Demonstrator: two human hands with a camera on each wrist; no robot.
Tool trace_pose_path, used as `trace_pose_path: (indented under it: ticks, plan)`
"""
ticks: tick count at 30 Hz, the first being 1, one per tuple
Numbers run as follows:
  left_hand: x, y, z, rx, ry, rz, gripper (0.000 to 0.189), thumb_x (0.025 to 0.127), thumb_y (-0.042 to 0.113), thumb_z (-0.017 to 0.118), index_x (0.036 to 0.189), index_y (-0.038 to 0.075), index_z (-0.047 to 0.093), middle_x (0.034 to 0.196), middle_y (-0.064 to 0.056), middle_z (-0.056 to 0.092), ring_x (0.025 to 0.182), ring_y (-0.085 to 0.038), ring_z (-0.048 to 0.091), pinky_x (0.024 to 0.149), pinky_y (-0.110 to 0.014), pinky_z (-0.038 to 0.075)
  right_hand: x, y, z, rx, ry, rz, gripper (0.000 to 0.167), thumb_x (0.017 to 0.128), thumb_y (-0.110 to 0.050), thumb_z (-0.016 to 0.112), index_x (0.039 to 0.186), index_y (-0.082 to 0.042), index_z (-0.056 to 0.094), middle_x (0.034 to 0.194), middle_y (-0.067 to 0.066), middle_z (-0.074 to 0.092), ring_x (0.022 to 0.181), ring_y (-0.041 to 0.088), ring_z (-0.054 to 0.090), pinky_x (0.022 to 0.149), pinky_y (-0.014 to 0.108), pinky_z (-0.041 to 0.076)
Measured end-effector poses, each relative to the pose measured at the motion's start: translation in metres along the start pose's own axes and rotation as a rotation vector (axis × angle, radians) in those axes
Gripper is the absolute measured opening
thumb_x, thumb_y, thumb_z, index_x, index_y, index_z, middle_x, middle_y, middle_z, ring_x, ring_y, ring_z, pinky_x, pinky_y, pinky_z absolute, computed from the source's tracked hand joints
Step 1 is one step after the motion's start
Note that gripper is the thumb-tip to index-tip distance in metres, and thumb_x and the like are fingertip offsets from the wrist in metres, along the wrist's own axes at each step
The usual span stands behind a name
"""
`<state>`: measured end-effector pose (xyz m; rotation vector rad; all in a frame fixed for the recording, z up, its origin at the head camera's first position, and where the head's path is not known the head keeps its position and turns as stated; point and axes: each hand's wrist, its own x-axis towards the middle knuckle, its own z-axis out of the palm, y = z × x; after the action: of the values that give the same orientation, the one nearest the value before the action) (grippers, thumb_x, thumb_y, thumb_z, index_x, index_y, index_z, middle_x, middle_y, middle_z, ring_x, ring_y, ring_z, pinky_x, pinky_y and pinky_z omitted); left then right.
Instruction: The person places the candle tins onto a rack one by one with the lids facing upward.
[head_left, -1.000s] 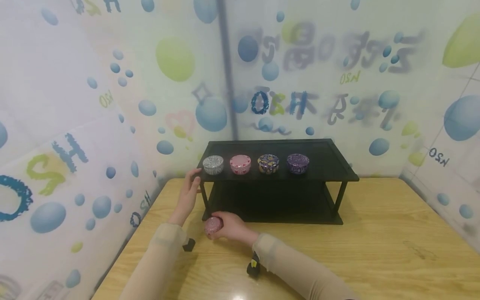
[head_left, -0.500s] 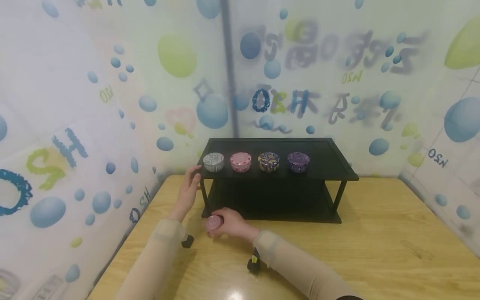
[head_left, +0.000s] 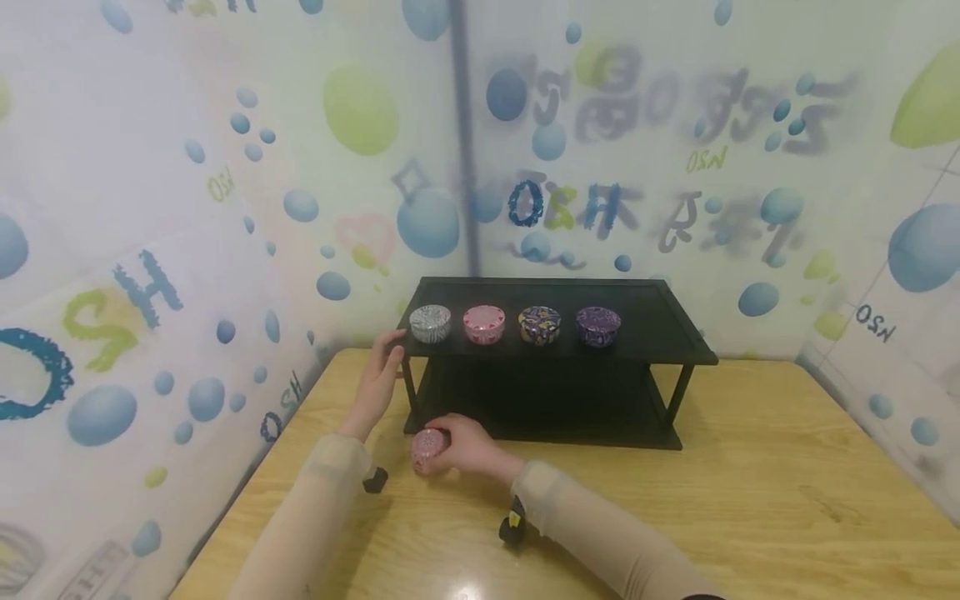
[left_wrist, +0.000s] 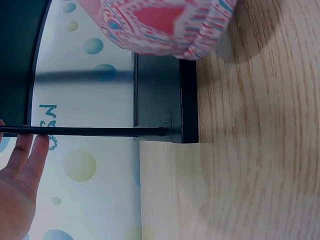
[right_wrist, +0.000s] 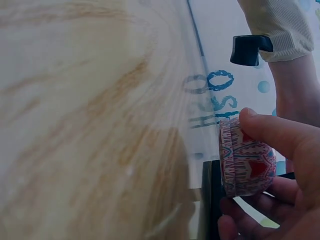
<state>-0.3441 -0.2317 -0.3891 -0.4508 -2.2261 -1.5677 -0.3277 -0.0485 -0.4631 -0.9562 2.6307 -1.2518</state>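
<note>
My right hand (head_left: 474, 446) grips a small round pink tin (head_left: 427, 451) by its side, low in front of the shelf's left front corner. In the right wrist view the tin (right_wrist: 248, 162) shows red hearts and blue patterning, with the thumb and fingers around it. My left hand (head_left: 377, 390) rests at the left front corner of the black two-tier shelf (head_left: 555, 292). Its fairly straight fingers touch the thin post (left_wrist: 90, 132) in the left wrist view. On the top tier stand several tins in a row: silver (head_left: 430, 323), pink-and-red (head_left: 483, 324), navy-and-yellow (head_left: 540, 325) and purple (head_left: 597, 326).
The shelf's lower tier (head_left: 547, 408) lies close over the wooden table (head_left: 750, 500). Patterned curtain-like walls (head_left: 360, 108) enclose the back and sides. Black camera mounts (head_left: 513, 523) hang under the wrists.
The view shifts slightly. My right hand keeps hold of the pink tin in nearly the same place, and my left hand stays at the shelf corner.
</note>
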Motion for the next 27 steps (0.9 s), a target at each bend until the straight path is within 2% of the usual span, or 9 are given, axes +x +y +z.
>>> trace_pose_path:
  ticks: [4, 8, 10, 17, 22, 27]
  plan:
    - [0.006, -0.021, 0.001, 0.020, 0.012, 0.005, 0.037, 0.106, 0.019, 0.038, 0.141, 0.005, 0.036, 0.148, -0.021, 0.033, 0.119, -0.044, 0.047, 0.087, -0.059, 0.047, -0.003, -0.004, -0.006, -0.003, -0.004, 0.003, 0.063, 0.063, -0.028, 0.090, 0.118, -0.008, 0.068, 0.107, 0.000, 0.064, 0.097, 0.012, 0.057, 0.087, 0.026, 0.048]
    - [0.006, -0.025, 0.001, 0.031, 0.023, 0.012, 0.038, 0.106, 0.023, 0.038, 0.141, 0.008, 0.037, 0.148, -0.018, 0.034, 0.120, -0.042, 0.047, 0.087, -0.056, 0.048, -0.005, -0.007, -0.012, -0.013, -0.001, -0.012, 0.061, 0.063, -0.029, 0.090, 0.117, -0.008, 0.068, 0.105, -0.001, 0.064, 0.095, 0.011, 0.056, 0.087, 0.026, 0.048]
    - [0.006, -0.024, 0.002, 0.014, 0.025, 0.015, 0.037, 0.106, 0.021, 0.039, 0.141, 0.008, 0.038, 0.148, -0.019, 0.034, 0.120, -0.044, 0.047, 0.087, -0.059, 0.047, -0.006, -0.007, -0.014, -0.015, 0.002, -0.026, 0.060, 0.064, -0.028, 0.089, 0.116, -0.007, 0.068, 0.104, -0.001, 0.064, 0.095, 0.012, 0.057, 0.087, 0.027, 0.048]
    - [-0.004, 0.009, 0.002, 0.015, 0.013, 0.025, 0.037, 0.106, 0.018, 0.039, 0.138, 0.000, 0.037, 0.145, -0.026, 0.034, 0.118, -0.048, 0.047, 0.086, -0.063, 0.046, -0.010, -0.010, -0.019, -0.053, -0.014, -0.044, 0.060, 0.065, -0.030, 0.089, 0.117, -0.008, 0.068, 0.105, -0.002, 0.063, 0.095, 0.010, 0.056, 0.088, 0.025, 0.048]
    - [-0.003, 0.014, 0.002, 0.009, 0.015, 0.018, 0.037, 0.106, 0.016, 0.039, 0.139, 0.001, 0.038, 0.146, -0.025, 0.034, 0.120, -0.047, 0.046, 0.087, -0.064, 0.045, -0.011, -0.012, -0.024, -0.061, 0.004, -0.059, 0.059, 0.066, -0.030, 0.089, 0.117, -0.009, 0.068, 0.105, -0.003, 0.064, 0.094, 0.010, 0.056, 0.087, 0.025, 0.047]
    - [-0.003, 0.012, 0.001, 0.015, 0.009, 0.002, 0.037, 0.106, 0.017, 0.039, 0.139, 0.001, 0.037, 0.148, -0.026, 0.032, 0.122, -0.046, 0.045, 0.088, -0.062, 0.046, -0.013, -0.011, -0.028, -0.079, 0.018, -0.082, 0.060, 0.065, -0.032, 0.089, 0.116, -0.010, 0.068, 0.104, -0.004, 0.064, 0.094, 0.009, 0.056, 0.087, 0.024, 0.048]
